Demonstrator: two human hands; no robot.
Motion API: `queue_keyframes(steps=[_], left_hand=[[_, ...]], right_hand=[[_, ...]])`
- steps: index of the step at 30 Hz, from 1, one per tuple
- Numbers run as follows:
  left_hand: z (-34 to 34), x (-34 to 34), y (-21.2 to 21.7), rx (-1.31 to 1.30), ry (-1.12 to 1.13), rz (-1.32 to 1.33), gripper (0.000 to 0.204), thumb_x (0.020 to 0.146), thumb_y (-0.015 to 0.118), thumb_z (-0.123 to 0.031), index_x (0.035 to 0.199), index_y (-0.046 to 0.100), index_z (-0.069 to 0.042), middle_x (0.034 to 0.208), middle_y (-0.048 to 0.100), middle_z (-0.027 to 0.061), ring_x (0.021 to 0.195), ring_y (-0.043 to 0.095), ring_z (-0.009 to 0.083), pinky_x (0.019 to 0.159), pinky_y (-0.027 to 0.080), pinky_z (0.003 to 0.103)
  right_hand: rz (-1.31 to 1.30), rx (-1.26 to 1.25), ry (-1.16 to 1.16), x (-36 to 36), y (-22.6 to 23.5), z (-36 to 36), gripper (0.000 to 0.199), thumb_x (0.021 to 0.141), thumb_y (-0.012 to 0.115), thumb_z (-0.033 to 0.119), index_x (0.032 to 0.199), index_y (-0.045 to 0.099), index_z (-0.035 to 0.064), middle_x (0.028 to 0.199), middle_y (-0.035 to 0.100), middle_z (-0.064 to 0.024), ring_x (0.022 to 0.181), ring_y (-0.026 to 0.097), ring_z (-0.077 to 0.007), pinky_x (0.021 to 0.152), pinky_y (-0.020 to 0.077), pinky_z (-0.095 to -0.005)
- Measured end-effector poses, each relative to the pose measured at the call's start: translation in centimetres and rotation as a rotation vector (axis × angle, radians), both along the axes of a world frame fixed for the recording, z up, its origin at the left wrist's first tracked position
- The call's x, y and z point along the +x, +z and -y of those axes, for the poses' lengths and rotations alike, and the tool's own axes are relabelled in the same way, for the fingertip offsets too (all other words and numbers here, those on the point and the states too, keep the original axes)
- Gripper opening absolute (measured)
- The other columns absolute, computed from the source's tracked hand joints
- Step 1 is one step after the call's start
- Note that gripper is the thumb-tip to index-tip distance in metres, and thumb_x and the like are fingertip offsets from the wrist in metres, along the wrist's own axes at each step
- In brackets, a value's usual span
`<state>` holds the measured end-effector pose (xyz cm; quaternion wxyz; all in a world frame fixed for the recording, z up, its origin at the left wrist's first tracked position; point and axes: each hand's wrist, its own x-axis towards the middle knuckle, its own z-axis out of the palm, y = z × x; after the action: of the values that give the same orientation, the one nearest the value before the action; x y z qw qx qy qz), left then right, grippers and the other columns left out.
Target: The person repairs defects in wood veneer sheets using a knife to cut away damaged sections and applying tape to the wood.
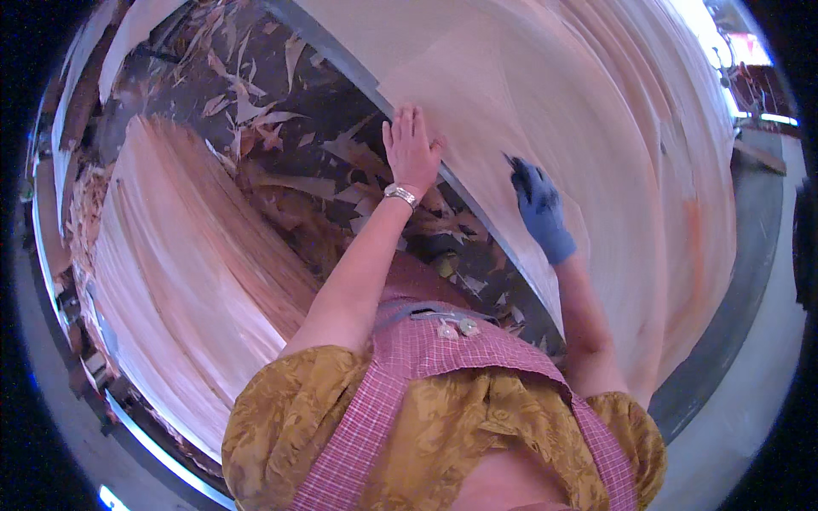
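Pale wood sheets [545, 102] lie across the table [336, 55], the bare left hand [411, 162] flat at the table's edge with fingers straight, the gloved right hand [538, 204] curled around a small dark tool [510, 160] over the table.

We see thin, pale pinkish wood sheets [596, 111] lying overlapped across the counter [345, 70], streaky and slightly wavy; a slim dark tool [509, 158] pokes from our gloved right fingers [525, 177].

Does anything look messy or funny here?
Yes: torn scraps lie jumbled on the dark floor, unlike the layered pale sheets. Also, only the right hand wears a blue glove; the left hand is ungloved.
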<state>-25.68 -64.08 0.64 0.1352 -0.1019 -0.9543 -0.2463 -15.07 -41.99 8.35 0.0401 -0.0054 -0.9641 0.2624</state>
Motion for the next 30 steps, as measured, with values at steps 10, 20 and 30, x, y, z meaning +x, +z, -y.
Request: queue_keyframes(steps=[10,20,30], left_hand=[[2.2,-2.1,-0.8,0.055,-0.072,0.066,0.054,0.087,0.062,-0.034,0.134,0.053,-0.008,0.141,0.048,0.0104,0.134,0.041,0.0292,0.114,0.02,0.055],[2.7,-2.8,0.0,0.149,-0.099,0.064,0.061,0.08,0.069,-0.028,0.134,0.052,-0.006,0.144,0.045,0.0107,0.138,0.036,0.0289,0.115,0.019,0.054],[2.3,-3.0,-0.1,0.153,-0.137,0.076,0.061,0.079,0.069,-0.028,0.134,0.052,-0.006,0.143,0.045,0.0103,0.137,0.036,0.0277,0.114,0.02,0.054]], right_hand=[[0.017,0.64,0.563,-23.6,-2.3,10.4,0.022,0.096,0.053,0.031,0.106,0.057,0.0122,0.096,0.065,-0.0113,0.088,0.064,-0.0305,0.069,0.0538,-0.043],[0.112,0.559,0.501,-23.9,-3.2,6.7,0.031,0.099,0.045,0.041,0.097,0.055,0.012,0.077,0.068,-0.0152,0.07,0.067,-0.0353,0.058,0.0514,-0.051],[0.154,0.498,0.418,-23.3,-4.0,4.6,0.035,0.099,0.044,0.042,0.093,0.055,0.0095,0.077,0.067,-0.019,0.069,0.066,-0.0392,0.058,0.0508,-0.0521]])
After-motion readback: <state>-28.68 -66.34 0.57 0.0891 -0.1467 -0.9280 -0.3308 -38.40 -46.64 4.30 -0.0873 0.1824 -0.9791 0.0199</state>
